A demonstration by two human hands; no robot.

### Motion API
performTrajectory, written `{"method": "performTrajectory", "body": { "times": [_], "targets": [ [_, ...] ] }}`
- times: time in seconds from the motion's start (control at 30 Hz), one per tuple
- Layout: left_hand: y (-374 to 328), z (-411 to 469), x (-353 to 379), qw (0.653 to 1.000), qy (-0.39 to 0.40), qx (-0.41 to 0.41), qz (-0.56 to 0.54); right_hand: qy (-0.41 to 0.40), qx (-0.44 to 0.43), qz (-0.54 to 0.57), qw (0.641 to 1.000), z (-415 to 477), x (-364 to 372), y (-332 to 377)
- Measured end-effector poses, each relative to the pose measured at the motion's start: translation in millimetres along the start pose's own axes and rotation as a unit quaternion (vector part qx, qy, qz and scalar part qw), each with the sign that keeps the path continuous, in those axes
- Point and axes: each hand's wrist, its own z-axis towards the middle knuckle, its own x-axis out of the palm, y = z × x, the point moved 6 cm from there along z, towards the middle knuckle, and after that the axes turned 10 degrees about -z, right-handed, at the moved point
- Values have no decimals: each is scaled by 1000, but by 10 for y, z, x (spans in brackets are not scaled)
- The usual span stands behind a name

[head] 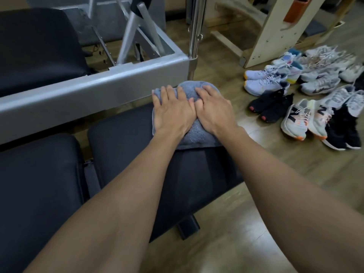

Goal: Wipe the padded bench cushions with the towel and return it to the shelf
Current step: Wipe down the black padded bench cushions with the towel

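Head view: a person's left hand [173, 110] and right hand [213, 109] lie flat side by side, fingers extended, pressing a grey-blue towel [197, 137] onto the far end of a dark padded cushion [122, 138] of the worktop. Wiping appears to be under way; a neighbouring cushion [39, 174] probably awaits. The next move likely calls for dragging the towel along the pad under even pressure. No shelf is visible.

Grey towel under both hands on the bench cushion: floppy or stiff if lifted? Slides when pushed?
Likely floppy: the towel wrinkles and bunches under the left hand and right hand. Probably light: soft fluffy cloth. Its looped pile may drag rather than glide on the cushion.
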Motion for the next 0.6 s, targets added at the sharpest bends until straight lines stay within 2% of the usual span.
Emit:
{"method": "performTrajectory", "body": {
  "times": [0.2, 0.4, 0.5, 0.6],
  "targets": [
    [-192, -328, 56, 999, 0, 45, -15, -33, 34, 14, 999, -410, -66, -167],
    [-468, -1024, 121, 996, 23, 70, -46, -59, 80, -9, 995, -1245, -150, -375],
    [-428, -1405, 137, 995, 47, 76, -48, -98, 96, -8, 991, -1674, -174, -259],
    [-116, -1794, 20, 996, 33, 74, -32, -109, 81, 5, 991, -2041, -163, 135]
  ]
}}
